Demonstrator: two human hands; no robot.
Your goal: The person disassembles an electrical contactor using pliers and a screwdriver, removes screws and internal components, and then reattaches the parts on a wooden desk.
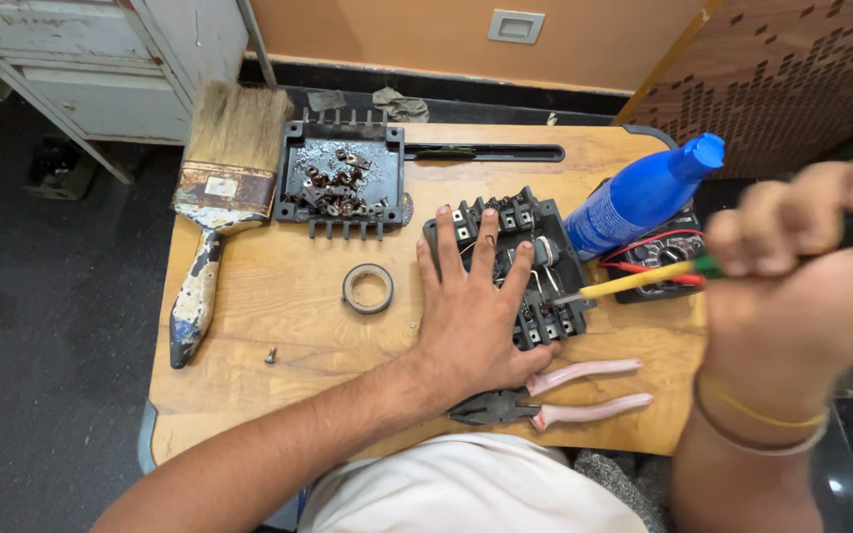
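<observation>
Item: small wooden work table [249,286], viewed from above.

Left hand [476,306]: laid flat with fingers spread, pressing down on a black plastic electrical switch block [545,271] with terminals along its edges. The block lies right of the table's middle, its long axis running diagonally from far-left to near-right.

Right hand [802,286]: closed in a fist around the handle of a yellow-shafted screwdriver [634,282]. The tool's long axis lies nearly level, tilted a little downward to the left; its tip points left into the block's open interior, just beside the left fingertips.

Progress, as judged: the block lies open, its black plastic cover tray [340,178] set apart at the far side and holding loose rusty screws and metal parts. Dismantling appears well advanced; wires and fittings remain inside the block.

Other contents:
- wide, worn paintbrush with paint-stained handle [217,197], left edge
- roll of black insulating tape [367,288], centre
- one loose screw [271,354], near left
- pink-handled pliers [555,395], near edge, jaws pointing left
- blue plastic bottle [644,192], lying tilted, far right
- dark multimeter with red leads [659,252], partly behind the bottle and screwdriver
</observation>
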